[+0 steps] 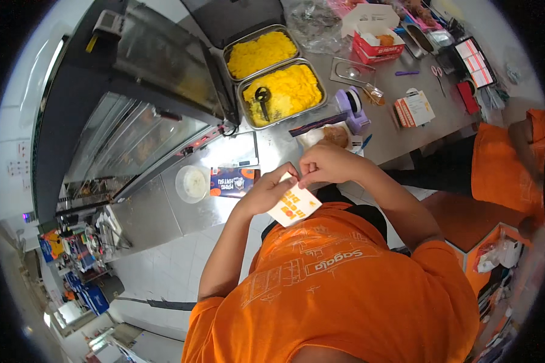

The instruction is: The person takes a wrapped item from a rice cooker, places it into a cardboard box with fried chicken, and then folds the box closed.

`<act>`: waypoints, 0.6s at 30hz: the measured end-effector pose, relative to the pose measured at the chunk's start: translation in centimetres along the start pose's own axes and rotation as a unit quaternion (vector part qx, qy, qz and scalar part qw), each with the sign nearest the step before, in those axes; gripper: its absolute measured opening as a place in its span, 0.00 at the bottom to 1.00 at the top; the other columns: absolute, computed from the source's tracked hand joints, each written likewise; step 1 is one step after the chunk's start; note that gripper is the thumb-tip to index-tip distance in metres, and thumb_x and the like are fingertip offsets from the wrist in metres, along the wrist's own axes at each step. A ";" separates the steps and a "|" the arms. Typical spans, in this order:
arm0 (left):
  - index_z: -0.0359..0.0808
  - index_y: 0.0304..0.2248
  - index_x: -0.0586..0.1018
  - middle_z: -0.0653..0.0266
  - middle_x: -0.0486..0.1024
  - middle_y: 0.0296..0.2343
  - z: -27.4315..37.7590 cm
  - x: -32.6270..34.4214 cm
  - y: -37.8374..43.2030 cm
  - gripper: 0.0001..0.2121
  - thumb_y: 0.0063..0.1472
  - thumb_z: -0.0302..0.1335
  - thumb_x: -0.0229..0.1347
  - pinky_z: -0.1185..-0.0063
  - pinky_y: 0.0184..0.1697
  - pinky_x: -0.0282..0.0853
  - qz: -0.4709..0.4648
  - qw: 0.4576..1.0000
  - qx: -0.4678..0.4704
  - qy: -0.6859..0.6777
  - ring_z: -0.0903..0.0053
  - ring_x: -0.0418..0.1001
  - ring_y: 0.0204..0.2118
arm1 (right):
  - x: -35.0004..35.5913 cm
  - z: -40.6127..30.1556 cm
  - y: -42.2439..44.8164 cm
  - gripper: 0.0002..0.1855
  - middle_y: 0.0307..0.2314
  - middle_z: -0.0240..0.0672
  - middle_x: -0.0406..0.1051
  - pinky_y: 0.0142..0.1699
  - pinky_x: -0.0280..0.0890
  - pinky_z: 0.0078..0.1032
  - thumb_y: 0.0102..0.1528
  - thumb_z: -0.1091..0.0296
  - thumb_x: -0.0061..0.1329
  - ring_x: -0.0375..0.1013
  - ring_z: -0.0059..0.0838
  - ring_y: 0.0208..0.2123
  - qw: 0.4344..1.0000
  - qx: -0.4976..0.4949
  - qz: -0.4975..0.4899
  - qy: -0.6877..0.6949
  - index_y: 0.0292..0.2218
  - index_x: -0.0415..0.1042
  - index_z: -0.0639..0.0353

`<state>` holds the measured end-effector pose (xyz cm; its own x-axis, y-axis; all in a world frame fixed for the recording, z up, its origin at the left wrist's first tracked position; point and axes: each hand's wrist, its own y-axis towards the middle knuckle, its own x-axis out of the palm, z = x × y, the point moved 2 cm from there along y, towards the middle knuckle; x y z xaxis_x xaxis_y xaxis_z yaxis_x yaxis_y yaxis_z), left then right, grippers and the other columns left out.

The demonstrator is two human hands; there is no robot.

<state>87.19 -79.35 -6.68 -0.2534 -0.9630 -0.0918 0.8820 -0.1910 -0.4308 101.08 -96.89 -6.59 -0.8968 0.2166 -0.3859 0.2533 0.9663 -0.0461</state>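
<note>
My left hand [265,190] grips a white printed paper packet [295,206] in front of my waist, its thumb lying over the near face. At the packet's upper edge, the fingertips of my right hand [329,163] are pinched together. Just beyond the right hand, a browned fried piece of food [336,135] rests on white paper. A dark blue printed packet [232,182] lies on the steel counter left of my left hand, beside a round clear plastic tub [192,183] with pale contents.
Two steel pans of yellow food [284,93] stand beyond my hands; a black spoon [263,97] lies in the nearer one. A glass display cabinet [131,122] rises at left. A purple tape dispenser [356,113] and red box [377,50] stand right. Another person [504,163] is at right.
</note>
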 end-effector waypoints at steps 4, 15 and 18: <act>0.38 0.41 0.72 0.67 0.77 0.36 -1.3 0.9 -3.7 0.08 0.70 0.32 0.57 0.79 0.46 0.68 0.015 0.997 0.073 -0.007 0.83 0.70 0.39 | 4.4 3.5 1.2 0.29 0.18 0.23 0.66 0.27 0.61 0.28 0.42 0.53 0.75 0.67 0.19 0.22 0.989 0.064 -0.026 0.127 0.34 0.71 0.60; 0.39 0.40 0.79 0.51 0.67 0.50 0.4 0.9 -13.0 0.12 0.59 0.29 0.66 0.68 0.51 0.71 0.096 0.946 0.258 0.170 0.60 0.74 0.43 | 18.0 3.6 5.6 0.24 0.45 0.37 0.74 0.54 0.66 0.29 0.59 0.63 0.60 0.70 0.24 0.49 0.918 -0.016 -0.331 0.217 0.53 0.69 0.60; 0.37 0.40 0.77 0.54 0.77 0.41 -4.6 -0.7 -12.6 0.09 0.61 0.24 0.63 0.72 0.49 0.71 0.169 0.965 0.196 0.044 0.68 0.75 0.45 | 17.7 7.6 5.7 0.22 0.39 0.35 0.76 0.47 0.68 0.25 0.54 0.69 0.64 0.73 0.22 0.42 0.955 0.044 -0.229 0.180 0.47 0.71 0.60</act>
<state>74.40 -75.43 -5.29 0.0569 -0.9664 -0.2505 0.9984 0.0565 0.0086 89.39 -88.57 -20.67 -0.9834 -0.1777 0.0356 -0.1811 0.9591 -0.2176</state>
